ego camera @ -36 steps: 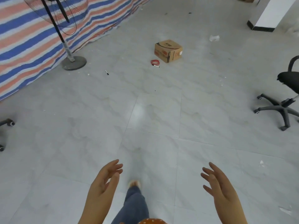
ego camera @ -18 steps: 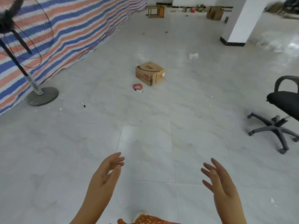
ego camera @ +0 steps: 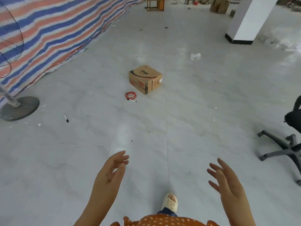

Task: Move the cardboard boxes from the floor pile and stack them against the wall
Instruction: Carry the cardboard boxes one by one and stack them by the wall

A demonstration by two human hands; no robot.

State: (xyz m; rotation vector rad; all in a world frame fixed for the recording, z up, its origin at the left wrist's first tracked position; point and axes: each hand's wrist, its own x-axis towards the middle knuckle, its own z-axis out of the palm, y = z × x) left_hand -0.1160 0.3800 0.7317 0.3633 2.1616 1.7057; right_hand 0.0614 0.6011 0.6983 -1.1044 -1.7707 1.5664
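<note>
A single closed brown cardboard box (ego camera: 145, 79) with red and black print sits on the grey tiled floor, well ahead of me and slightly left of centre. My left hand (ego camera: 110, 175) and my right hand (ego camera: 226, 181) are both raised in front of me near the bottom of the view, palms facing each other, fingers straight and spread, holding nothing. Both hands are far short of the box. More cardboard boxes (ego camera: 219, 5) stand far off at the back.
A red coiled cord (ego camera: 130, 95) and a marker (ego camera: 131, 100) lie just in front of the box; another marker (ego camera: 66, 118) lies further left. A standing fan's base (ego camera: 19, 107) is at the left by the striped tarp (ego camera: 53, 28). An office chair (ego camera: 286, 144) stands right; a white pillar (ego camera: 247, 22) behind.
I have walked forward: the box is nearer and lower in view, and the fan has slid to the left edge. My hands stay raised and empty. My right foot has stepped forward.
</note>
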